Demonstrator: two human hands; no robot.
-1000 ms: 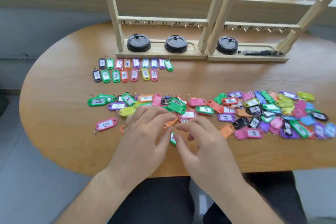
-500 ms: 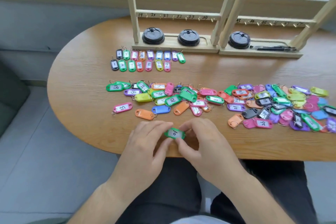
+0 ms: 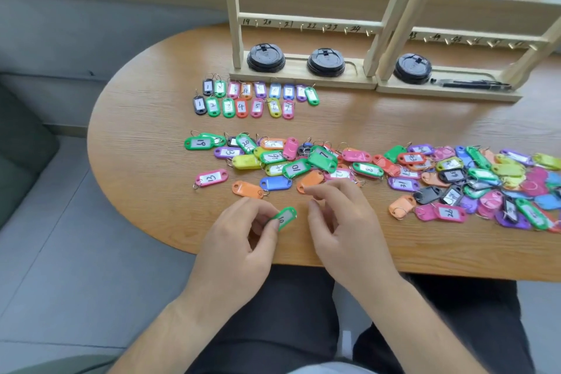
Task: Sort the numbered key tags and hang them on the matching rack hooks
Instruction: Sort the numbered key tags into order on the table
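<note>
Green tag (image 3: 285,217) is pinched by the left hand (image 3: 239,240) above the table's (image 3: 136,136) near edge. Right hand (image 3: 343,222) hovers just beside it, fingers loosely curled, holding nothing. Unsorted tags (image 3: 425,173) lie just beyond.

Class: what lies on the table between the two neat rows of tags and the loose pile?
Nothing: the head view shows a bare strip of table between the rows and the pile.

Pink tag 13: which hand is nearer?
Left. The left hand, pinching a green tag, is just right of the pink tag 13 and nearer the table edge; the right hand lies farther right.
</note>
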